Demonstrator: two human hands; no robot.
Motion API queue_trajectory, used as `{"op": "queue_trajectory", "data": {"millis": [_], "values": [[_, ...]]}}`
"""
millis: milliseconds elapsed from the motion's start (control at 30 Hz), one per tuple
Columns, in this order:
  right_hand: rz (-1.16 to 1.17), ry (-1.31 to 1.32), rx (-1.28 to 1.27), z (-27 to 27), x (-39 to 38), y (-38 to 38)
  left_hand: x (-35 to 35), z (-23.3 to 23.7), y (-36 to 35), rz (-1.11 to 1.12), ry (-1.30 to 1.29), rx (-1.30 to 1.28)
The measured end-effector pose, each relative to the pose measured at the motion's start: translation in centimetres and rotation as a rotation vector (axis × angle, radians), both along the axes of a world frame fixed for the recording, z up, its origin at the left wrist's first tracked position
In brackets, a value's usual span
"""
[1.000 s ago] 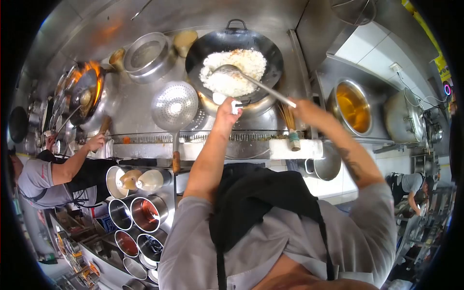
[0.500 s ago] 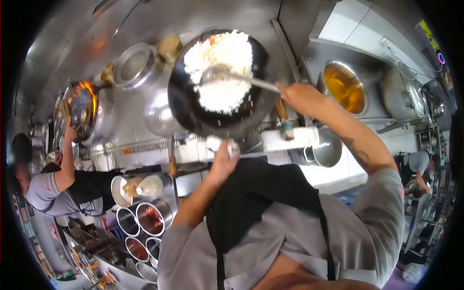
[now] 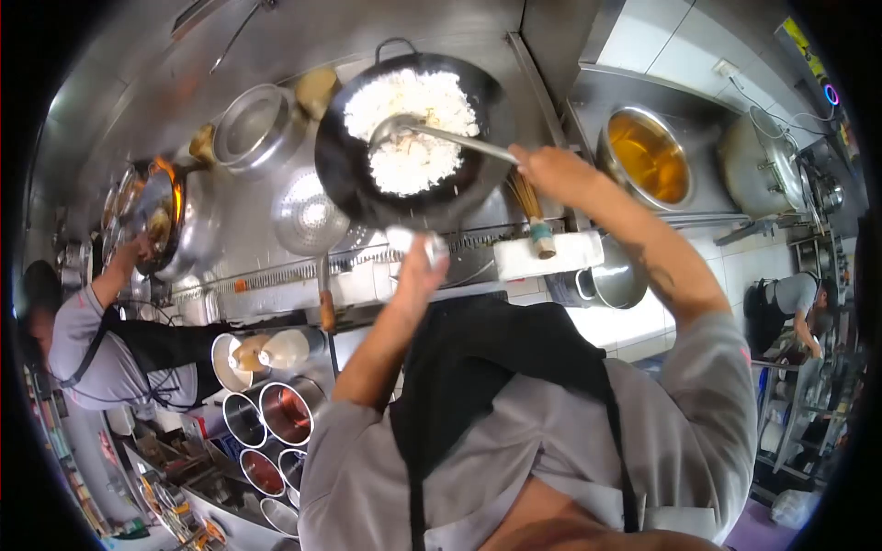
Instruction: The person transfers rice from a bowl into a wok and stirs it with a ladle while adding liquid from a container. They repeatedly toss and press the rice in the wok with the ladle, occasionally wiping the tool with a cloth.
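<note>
My right hand (image 3: pixel 557 174) is closed around the handle of a metal ladle (image 3: pixel 395 134). The ladle's bowl rests among white rice (image 3: pixel 413 170) in a dark wok (image 3: pixel 344 165). Small brownish bits show in the rice near the ladle. At the wok's near edge, my left hand (image 3: pixel 421 273) is closed on a white cloth (image 3: pixel 404 241). The cloth covers that part of the rim, so whether a wok handle lies under it is hidden. A loop handle (image 3: pixel 396 44) stands up at the wok's far side.
A perforated skimmer (image 3: pixel 310 213) and a metal strainer (image 3: pixel 250 129) lie left of the wok. On the right are a bamboo brush (image 3: pixel 542 241), a white folded cloth (image 3: pixel 549 259) and a bowl of yellow oil (image 3: pixel 647 158). At left, a co-worker (image 3: pixel 110 340) handles a flaming wok (image 3: pixel 161 220).
The wok has tipped back toward me, showing its far loop handle, and the rice has settled lower in it. My left hand moved slightly up and left with the cloth; the ladle shifted slightly.
</note>
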State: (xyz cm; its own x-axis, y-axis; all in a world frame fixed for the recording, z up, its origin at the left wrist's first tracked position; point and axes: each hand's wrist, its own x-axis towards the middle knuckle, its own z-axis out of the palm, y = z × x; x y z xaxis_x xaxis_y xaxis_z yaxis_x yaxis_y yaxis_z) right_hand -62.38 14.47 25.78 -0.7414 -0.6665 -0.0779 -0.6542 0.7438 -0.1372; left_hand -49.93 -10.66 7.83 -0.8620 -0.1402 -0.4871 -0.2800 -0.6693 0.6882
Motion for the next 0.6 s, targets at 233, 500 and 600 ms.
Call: {"op": "queue_trajectory", "data": {"millis": [233,500,600], "values": [[-0.074,0.129,-0.415,6.2,2.2,2.6,-8.6,-0.5,-6.0,0.021,-0.103,0.258],[-0.556,-0.681,-1.138,-4.0,-4.0,-8.1,-14.0,-2.4,-7.8,-0.04,-0.216,0.251],[-0.732,-1.086,-0.857,-9.8,-2.8,-9.4,-14.0,-1.6,-7.6,-0.055,-0.223,0.298]]}}
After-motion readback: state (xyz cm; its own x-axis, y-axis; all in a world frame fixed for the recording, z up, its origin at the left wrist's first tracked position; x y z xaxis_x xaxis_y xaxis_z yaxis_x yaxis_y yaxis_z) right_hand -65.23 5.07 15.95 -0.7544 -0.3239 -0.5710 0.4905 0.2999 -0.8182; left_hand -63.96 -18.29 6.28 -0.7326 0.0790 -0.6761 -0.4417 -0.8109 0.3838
